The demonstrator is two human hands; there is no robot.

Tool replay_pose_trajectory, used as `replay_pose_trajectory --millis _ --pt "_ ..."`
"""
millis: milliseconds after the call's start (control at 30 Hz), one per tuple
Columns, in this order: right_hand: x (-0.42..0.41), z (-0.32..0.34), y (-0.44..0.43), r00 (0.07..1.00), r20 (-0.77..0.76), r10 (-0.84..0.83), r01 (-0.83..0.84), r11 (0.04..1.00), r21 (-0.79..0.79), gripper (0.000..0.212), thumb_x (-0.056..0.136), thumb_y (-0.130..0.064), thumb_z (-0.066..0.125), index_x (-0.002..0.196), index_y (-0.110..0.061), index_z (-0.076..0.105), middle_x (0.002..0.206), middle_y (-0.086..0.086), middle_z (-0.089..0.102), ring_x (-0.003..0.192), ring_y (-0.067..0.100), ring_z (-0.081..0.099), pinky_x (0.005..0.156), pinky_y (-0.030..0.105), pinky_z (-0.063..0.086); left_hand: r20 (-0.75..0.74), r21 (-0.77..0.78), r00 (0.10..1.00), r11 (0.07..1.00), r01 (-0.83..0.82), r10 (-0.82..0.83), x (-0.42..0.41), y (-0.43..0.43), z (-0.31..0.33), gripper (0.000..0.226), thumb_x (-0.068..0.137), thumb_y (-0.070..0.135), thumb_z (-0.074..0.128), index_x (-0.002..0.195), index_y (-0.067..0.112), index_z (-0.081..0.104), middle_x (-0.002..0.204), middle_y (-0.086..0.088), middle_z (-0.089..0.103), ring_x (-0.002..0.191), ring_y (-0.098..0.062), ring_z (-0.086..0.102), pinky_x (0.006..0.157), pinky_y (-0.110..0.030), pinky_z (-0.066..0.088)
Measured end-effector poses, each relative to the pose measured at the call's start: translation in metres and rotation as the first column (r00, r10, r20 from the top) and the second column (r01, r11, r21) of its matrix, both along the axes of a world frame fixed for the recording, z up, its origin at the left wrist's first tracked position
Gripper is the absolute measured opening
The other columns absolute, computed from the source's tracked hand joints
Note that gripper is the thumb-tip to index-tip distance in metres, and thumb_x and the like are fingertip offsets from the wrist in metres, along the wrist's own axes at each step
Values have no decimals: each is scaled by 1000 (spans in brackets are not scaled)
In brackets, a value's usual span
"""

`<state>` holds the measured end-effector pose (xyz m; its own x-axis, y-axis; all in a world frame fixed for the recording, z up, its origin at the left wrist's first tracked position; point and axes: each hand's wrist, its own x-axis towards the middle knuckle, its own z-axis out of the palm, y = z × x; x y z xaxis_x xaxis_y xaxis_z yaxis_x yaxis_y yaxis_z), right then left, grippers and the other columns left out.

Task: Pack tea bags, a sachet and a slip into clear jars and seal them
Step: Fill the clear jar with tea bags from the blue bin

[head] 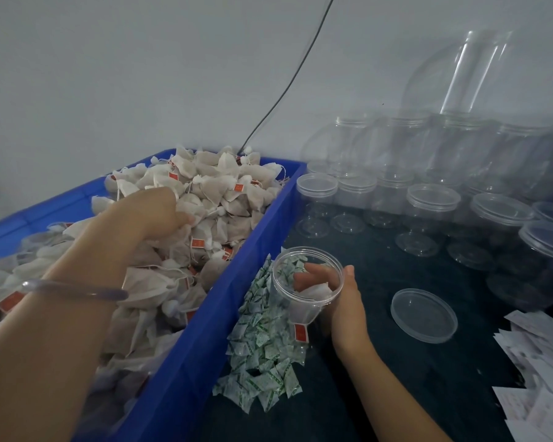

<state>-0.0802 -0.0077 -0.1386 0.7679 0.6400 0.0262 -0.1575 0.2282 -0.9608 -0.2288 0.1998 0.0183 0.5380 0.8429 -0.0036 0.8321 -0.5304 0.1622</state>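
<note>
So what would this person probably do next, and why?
Probably lift the left hand, curled into the tea bags in the crate, over to the open jar. The right hand holds it tilted toward the crate, nearly empty, a lid lying loose beside it.

One view only: a wide-angle camera worn at head height, facing forward and down across the dark table top [380, 378] toward the pale grey wall [141, 74]. Range is close: left hand [154, 212] and right hand [345, 304] fall mid-frame within arm's reach
</note>
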Motion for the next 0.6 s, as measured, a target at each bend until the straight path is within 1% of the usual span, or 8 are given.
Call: replay_pose_trajectory --millis 67,100,167,200,300,367,500,600 --pt "0 0 -1 1000 -11 5 -5 1000 3 65 101 -52 18 88 -29 77 99 6 75 94 22 71 88 41 51 104 -16 995 1000 -5 6 3 -2 2 34 98 35 49 87 4 52 73 -9 53 66 -19 48 61 -32 33" --pt "-1 1 -1 1000 -17 4 -4 1000 4 65 101 -52 18 87 -29 77 98 6 75 94 23 71 89 42 51 160 -8 987 1000 10 -9 4 -3 2 35 99 35 47 89 2 53 70 -10 52 64 -20 47 60 -33 33" --pt "-1 1 -1 1000 -20 2 -1 1000 4 65 101 -52 18 87 -28 78 98 7 75 94 24 71 90 43 51 294 3 953 997 71 -69 7 -11 4 41 100 36 43 110 -3 52 73 -9 53 65 -19 49 59 -32 35" --pt "-1 2 -1 1000 -22 0 0 1000 3 66 101 -52 18 87 -27 78 98 7 75 94 24 71 90 43 51 377 -10 920 993 116 -104 10 -19 5 44 100 40 41 115 0 49 77 -7 54 65 -17 51 56 -30 37" --pt "-1 1 -1 1000 -21 11 -11 1000 7 65 100 -54 20 88 -28 78 98 6 75 94 22 71 88 41 51 605 -43 760 944 329 -237 24 -56 7 43 91 57 39 103 17 49 87 0 58 68 -15 58 55 -36 52" --pt "-1 0 -1 1000 -6 23 -22 1000 13 65 98 -59 21 88 -29 78 99 6 75 95 22 71 89 42 51 689 -38 656 890 455 -307 36 -82 7 42 83 61 42 96 22 51 87 3 59 63 -9 55 58 -28 54" --pt "-1 1 -2 998 59 32 -33 999 8 66 89 -64 22 88 -29 77 96 7 75 95 22 70 89 39 52 490 -26 674 764 645 -553 49 -109 -7 31 73 57 64 89 32 57 87 17 59 74 8 55 59 -11 42" --pt "0 2 -3 996 83 28 -30 999 30 66 90 -68 26 88 -27 78 94 3 76 92 14 71 74 20 53 397 -114 651 669 734 -647 51 -113 -17 31 74 29 79 95 37 57 101 22 57 85 11 56 69 -8 46"
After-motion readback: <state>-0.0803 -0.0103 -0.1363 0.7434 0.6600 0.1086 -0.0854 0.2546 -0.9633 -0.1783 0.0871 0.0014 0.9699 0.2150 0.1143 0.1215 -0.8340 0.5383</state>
